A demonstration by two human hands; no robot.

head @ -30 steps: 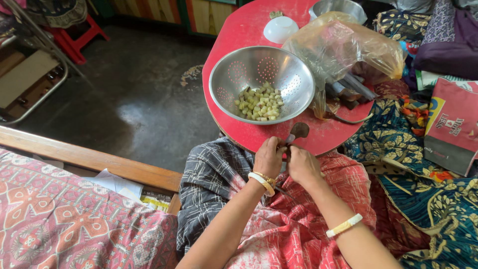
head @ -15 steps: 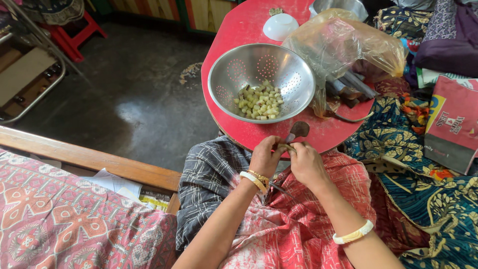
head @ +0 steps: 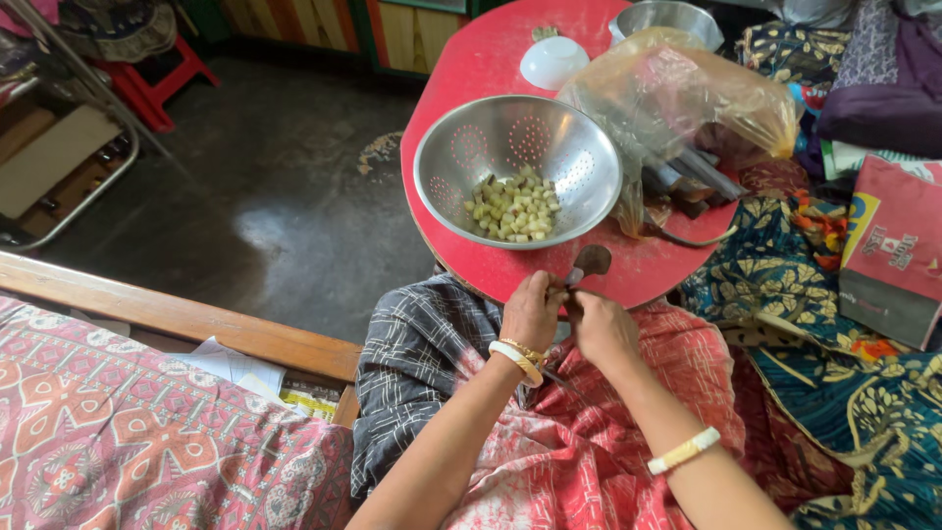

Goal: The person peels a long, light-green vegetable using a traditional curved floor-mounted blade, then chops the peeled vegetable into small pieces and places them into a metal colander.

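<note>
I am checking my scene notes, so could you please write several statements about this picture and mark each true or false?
1. The perforated steel colander holds pale diced vegetable pieces. True.
2. The colander stands on the dark floor. False: it stands on the round red table.
3. The left hand and right hand meet at the table's near edge. True.
4. The small white bowl lies inside the colander. False: it sits apart, farther back.
5. The translucent plastic bag lies right of the colander. True.
</note>
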